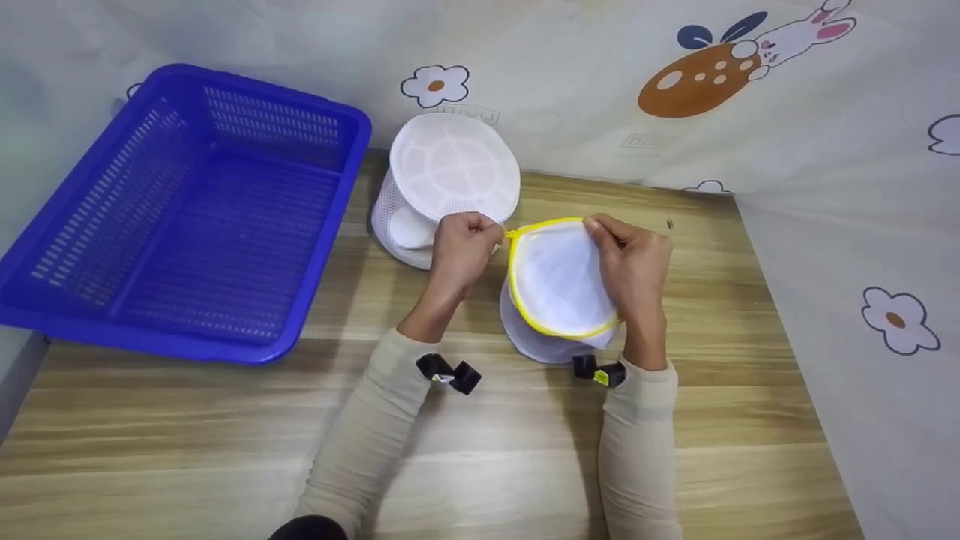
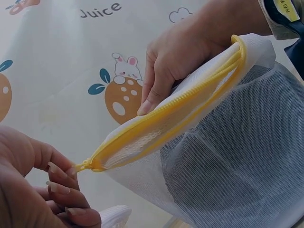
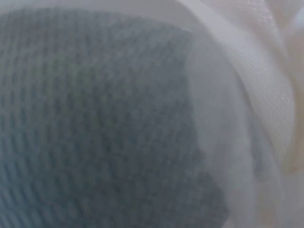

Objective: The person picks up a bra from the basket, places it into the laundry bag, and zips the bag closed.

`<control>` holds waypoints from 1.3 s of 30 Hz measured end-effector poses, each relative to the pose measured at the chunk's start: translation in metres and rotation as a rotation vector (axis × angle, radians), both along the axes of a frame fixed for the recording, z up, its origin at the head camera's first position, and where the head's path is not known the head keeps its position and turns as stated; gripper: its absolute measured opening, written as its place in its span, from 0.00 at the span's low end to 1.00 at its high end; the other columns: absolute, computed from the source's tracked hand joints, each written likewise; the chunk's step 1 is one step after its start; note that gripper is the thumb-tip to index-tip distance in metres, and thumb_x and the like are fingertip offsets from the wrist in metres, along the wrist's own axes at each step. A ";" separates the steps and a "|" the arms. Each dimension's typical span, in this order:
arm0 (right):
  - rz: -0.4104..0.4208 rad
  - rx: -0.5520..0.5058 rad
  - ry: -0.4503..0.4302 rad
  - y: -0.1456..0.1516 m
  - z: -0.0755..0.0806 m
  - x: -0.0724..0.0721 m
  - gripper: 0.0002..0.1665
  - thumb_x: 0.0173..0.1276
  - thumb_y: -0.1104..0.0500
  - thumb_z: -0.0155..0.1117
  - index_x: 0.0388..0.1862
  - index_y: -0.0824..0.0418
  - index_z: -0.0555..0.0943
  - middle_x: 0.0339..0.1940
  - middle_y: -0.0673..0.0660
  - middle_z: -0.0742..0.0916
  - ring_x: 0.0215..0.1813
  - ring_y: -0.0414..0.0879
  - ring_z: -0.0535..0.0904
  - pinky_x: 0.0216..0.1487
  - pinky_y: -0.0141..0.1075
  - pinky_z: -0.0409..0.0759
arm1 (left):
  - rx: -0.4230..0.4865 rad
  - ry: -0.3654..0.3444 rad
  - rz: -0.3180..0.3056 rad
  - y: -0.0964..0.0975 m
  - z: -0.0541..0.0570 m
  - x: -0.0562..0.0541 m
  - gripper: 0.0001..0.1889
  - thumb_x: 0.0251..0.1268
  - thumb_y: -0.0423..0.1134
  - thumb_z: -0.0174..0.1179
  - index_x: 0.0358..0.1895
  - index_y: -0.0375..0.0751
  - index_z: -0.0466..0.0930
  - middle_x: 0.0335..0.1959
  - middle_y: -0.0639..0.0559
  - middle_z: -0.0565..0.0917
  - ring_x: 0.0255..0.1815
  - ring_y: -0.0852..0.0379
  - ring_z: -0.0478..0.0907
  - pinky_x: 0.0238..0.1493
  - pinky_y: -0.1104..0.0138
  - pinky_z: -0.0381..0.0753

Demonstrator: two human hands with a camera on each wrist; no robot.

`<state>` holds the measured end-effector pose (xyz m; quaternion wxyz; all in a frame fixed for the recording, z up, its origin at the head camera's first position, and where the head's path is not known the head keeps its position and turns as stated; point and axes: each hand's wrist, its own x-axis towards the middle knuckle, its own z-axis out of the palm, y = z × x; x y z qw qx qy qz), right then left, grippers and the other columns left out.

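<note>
A white mesh laundry bag (image 1: 562, 277) with a yellow zipper round its top stands on the table. My left hand (image 1: 463, 251) pinches the yellow zipper pull (image 2: 83, 166) between thumb and finger, at the bag's left edge. At the opposite side, my right hand (image 1: 636, 262) pinches the bag's rim, thumb on the white fabric beside the zipper (image 2: 166, 108). In the left wrist view the zipper's two edges stand apart for part of their length. Blurred grey mesh (image 3: 104, 118) fills most of the right wrist view, where no fingers can be made out clearly.
Just behind my left hand stands a second white mesh laundry bag (image 1: 454, 161), round-topped, with something white and round in its side. A large blue plastic basket (image 1: 225, 349) is at the left. Patterned sheeting (image 1: 570, 142) rises behind the wooden table (image 1: 487, 465).
</note>
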<state>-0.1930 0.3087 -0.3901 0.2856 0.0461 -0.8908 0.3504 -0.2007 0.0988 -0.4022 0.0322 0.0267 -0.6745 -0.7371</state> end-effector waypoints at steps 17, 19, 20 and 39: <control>-0.044 0.008 -0.001 0.001 0.001 0.000 0.08 0.62 0.56 0.70 0.35 0.60 0.89 0.30 0.55 0.88 0.31 0.42 0.84 0.28 0.21 0.73 | -0.027 -0.016 -0.020 -0.001 0.002 0.001 0.09 0.46 0.25 0.55 0.14 0.37 0.76 0.10 0.56 0.65 0.14 0.62 0.59 0.15 0.72 0.55; -0.050 0.004 0.002 0.001 0.001 0.001 0.08 0.62 0.56 0.70 0.35 0.60 0.89 0.30 0.56 0.88 0.30 0.43 0.84 0.28 0.21 0.73 | -0.035 -0.024 -0.020 -0.001 0.002 0.001 0.09 0.46 0.25 0.56 0.14 0.37 0.76 0.10 0.56 0.65 0.14 0.62 0.59 0.16 0.72 0.56; -0.053 0.002 0.002 0.001 0.001 0.001 0.08 0.62 0.56 0.70 0.36 0.60 0.89 0.30 0.56 0.88 0.30 0.43 0.84 0.28 0.21 0.73 | -0.036 -0.025 -0.020 -0.001 0.002 0.001 0.08 0.46 0.25 0.56 0.14 0.37 0.76 0.10 0.56 0.65 0.14 0.62 0.59 0.16 0.72 0.56; 0.235 0.171 -0.078 -0.015 -0.003 0.002 0.18 0.67 0.55 0.64 0.54 0.58 0.83 0.47 0.56 0.86 0.51 0.51 0.79 0.54 0.43 0.73 | 0.046 -0.040 0.023 -0.002 -0.004 -0.003 0.08 0.50 0.25 0.55 0.16 0.34 0.77 0.10 0.55 0.67 0.14 0.62 0.62 0.16 0.73 0.60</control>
